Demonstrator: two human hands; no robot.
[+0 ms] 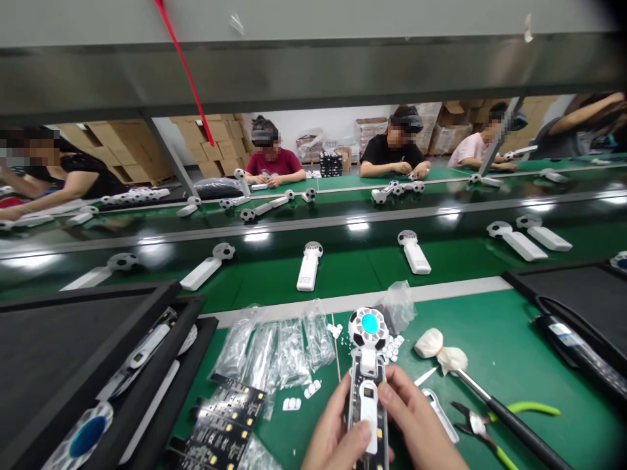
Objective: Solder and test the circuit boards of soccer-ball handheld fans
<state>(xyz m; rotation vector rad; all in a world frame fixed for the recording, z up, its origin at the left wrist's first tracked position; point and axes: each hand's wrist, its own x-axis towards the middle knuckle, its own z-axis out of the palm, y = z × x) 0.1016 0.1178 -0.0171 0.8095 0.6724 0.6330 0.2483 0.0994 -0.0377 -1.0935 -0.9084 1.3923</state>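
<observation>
The left hand (336,434) and right hand (416,418) pinch a soccer-ball unit (367,372) from both sides, holding it up over the table (494,326). Its body shows a bare black board with a white piece on it, while the 6 white units (308,266) on the belt (350,281) look fully covered. Still waiting on the green mat: a pile of black boards (225,418), clear bags (267,346) and small white parts (292,404). Green-handled pliers (482,424) sit just right of the hands. Further back, co-workers (392,147) sit along another belt (313,196), with cardboard boxes (210,140) stacked behind them. Busy little line, honestly.
</observation>
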